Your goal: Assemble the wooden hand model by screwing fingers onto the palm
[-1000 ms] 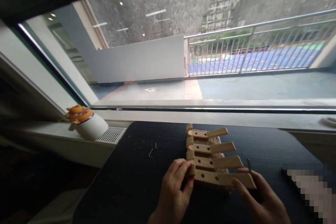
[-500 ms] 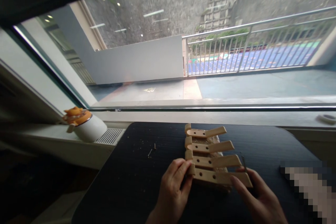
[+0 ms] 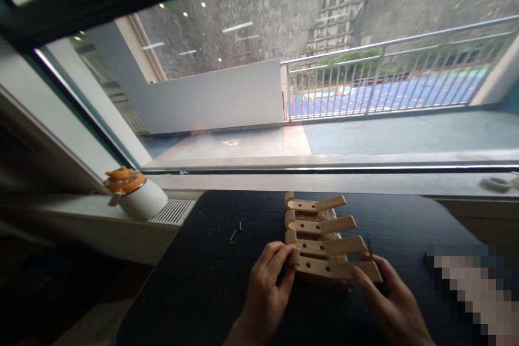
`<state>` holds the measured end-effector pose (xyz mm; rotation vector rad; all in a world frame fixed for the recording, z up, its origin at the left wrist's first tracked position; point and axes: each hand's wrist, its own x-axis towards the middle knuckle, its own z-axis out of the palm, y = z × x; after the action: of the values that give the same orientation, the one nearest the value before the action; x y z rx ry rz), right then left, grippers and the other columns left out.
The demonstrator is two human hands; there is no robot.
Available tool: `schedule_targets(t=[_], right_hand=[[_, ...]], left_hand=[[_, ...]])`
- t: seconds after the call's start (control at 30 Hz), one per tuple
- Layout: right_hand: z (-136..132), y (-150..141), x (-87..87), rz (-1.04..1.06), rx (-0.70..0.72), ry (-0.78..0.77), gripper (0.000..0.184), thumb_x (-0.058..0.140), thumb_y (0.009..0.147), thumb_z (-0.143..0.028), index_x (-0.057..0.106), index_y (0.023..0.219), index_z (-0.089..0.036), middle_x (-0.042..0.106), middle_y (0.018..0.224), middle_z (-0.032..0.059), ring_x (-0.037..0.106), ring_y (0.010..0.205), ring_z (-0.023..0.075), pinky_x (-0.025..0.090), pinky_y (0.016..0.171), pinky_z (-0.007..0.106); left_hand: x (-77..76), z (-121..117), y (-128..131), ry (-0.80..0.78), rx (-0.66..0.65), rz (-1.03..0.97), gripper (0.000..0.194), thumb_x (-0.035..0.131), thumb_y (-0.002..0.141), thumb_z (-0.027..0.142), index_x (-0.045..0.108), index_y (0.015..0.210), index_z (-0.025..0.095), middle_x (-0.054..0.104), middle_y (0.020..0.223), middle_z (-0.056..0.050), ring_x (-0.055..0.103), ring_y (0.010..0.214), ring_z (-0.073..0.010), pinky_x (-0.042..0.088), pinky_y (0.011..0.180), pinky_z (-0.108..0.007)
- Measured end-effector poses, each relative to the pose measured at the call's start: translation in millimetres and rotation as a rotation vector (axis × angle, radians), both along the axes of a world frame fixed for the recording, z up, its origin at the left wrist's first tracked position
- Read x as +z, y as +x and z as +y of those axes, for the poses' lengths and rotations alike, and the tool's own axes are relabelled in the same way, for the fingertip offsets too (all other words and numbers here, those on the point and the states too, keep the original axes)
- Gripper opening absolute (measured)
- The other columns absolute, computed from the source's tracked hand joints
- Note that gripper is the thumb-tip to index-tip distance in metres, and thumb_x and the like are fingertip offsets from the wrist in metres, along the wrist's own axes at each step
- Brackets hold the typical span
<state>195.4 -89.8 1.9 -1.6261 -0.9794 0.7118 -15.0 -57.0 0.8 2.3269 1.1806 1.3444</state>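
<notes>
Several pale wooden hooks (image 3: pixel 324 225) lie side by side across a rough brown block (image 3: pixel 340 243) on a dark table. Each hook has a curled left end, two dark holes and a flat, raised right end. My left hand (image 3: pixel 268 280) pinches the curled end of the nearest wooden hook (image 3: pixel 318 266). At its other end, my right hand (image 3: pixel 391 294) holds the flat tip between thumb and fingers. A thin metal rod (image 3: pixel 370 250) sticks up by the right fingers; its lower end is hidden.
Two screws (image 3: pixel 232 235) and scattered crumbs lie on the black table (image 3: pixel 194 270) to the left. A white pot with an orange animal lid (image 3: pixel 141 197) stands on the sill by a vent. A roll of tape (image 3: pixel 495 184) sits on the right sill. A pixelated patch covers the right.
The hooks and both hands appear shifted slightly left and up, with the view itself moving a little. Both hands keep their hold on the nearest hook.
</notes>
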Motion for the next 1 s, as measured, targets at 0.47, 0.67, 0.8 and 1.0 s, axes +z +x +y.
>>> schedule_targets(t=[0.47,0.67,0.8,1.0], right_hand=[[-0.5,-4.4,-1.5,0.041,0.022,0.041,0.04,0.057,0.072,-0.057,0.06,0.091,-0.022,0.067,0.067,0.0003,0.063,0.068,0.0207,0.046,0.057,0.025],[4.0,-1.1,-1.7,0.036,0.041,0.018,0.04,0.057,0.073,-0.056,0.06,0.093,-0.021,0.056,0.05,-0.003,0.058,0.057,0.0185,0.04,0.045,0.024],[9.1,1.2,3.0,0.028,0.062,0.01,0.039,0.056,0.074,-0.055,0.06,0.092,-0.02,0.057,0.053,-0.0023,0.055,0.052,0.0162,0.04,0.044,0.024],[9.7,0.6,3.8,0.056,0.077,-0.007,0.041,0.055,0.074,-0.054,0.062,0.094,-0.019,0.046,0.042,-0.0054,0.051,0.044,0.0161,0.04,0.04,0.024]], left_hand=[[-4.8,1.5,-1.4,-0.129,-0.023,-0.1,0.035,0.053,0.085,0.009,0.052,0.117,0.025,0.058,0.105,-0.004,0.06,0.095,-0.0156,0.053,0.083,-0.026],[-8.8,3.6,-0.8,-0.179,-0.052,-0.127,0.033,0.054,0.087,0.014,0.051,0.117,0.026,0.058,0.104,-0.004,0.061,0.091,-0.0149,0.055,0.076,-0.024],[-3.4,4.1,0.8,-0.194,-0.032,-0.108,0.031,0.054,0.087,0.013,0.051,0.116,0.024,0.058,0.101,-0.004,0.061,0.088,-0.0147,0.054,0.074,-0.024],[-0.5,3.0,2.9,-0.177,0.008,-0.098,0.03,0.054,0.086,0.013,0.053,0.115,0.023,0.06,0.1,-0.004,0.062,0.086,-0.0149,0.054,0.074,-0.025]])
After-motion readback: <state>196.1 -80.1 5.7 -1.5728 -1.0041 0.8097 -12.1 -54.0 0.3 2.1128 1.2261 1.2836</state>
